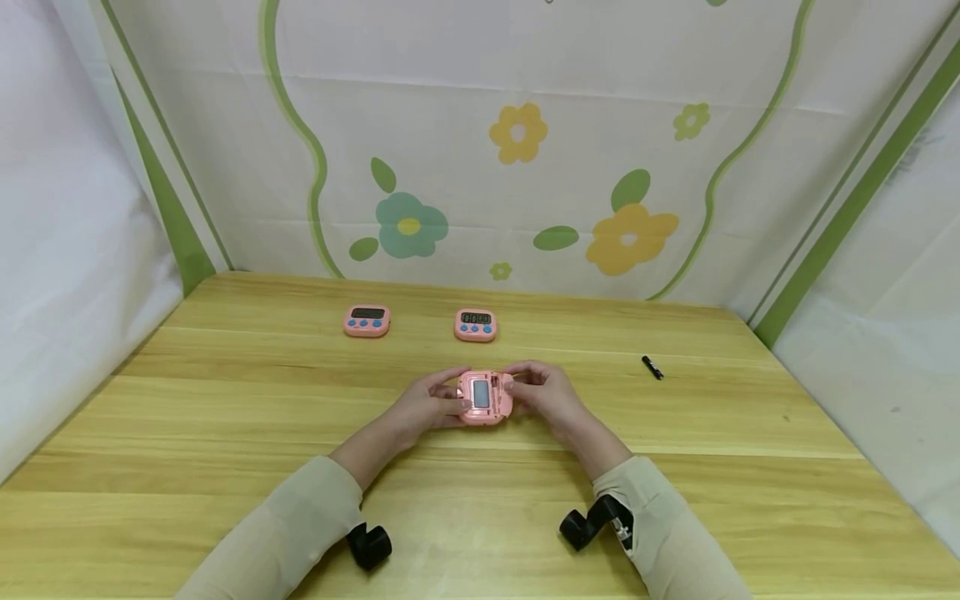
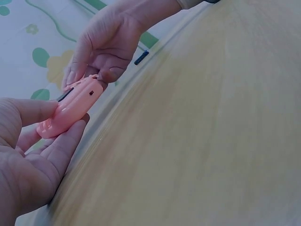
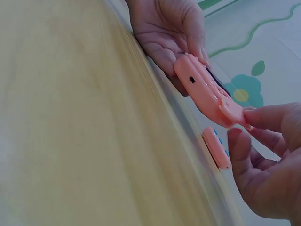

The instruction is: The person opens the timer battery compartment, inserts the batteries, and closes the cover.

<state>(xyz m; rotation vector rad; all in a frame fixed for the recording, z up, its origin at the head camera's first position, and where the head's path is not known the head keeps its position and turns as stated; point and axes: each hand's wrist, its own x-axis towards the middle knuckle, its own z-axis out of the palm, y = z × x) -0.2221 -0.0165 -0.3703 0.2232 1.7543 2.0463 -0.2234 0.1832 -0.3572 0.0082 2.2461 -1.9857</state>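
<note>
My left hand [image 1: 420,407] holds a pink digital timer [image 1: 481,394] by its left side, thumb on top and fingers beneath. The timer's back faces up, with a grey rectangle in its middle and an uncovered battery slot beside it. At its right end my right hand [image 1: 551,400] pinches the pink battery cover [image 3: 232,111] between thumb and finger. In the right wrist view the cover stands at an angle to the timer body; whether it is fully detached I cannot tell. Fingers hide part of the timer's edges.
Two more pink timers with blue buttons lie farther back on the wooden table [image 1: 225,400]: one at left [image 1: 367,321], one near the middle [image 1: 476,326] with digits showing. A small black battery [image 1: 652,367] lies at right. Flowered cloth [image 1: 465,125] hangs behind.
</note>
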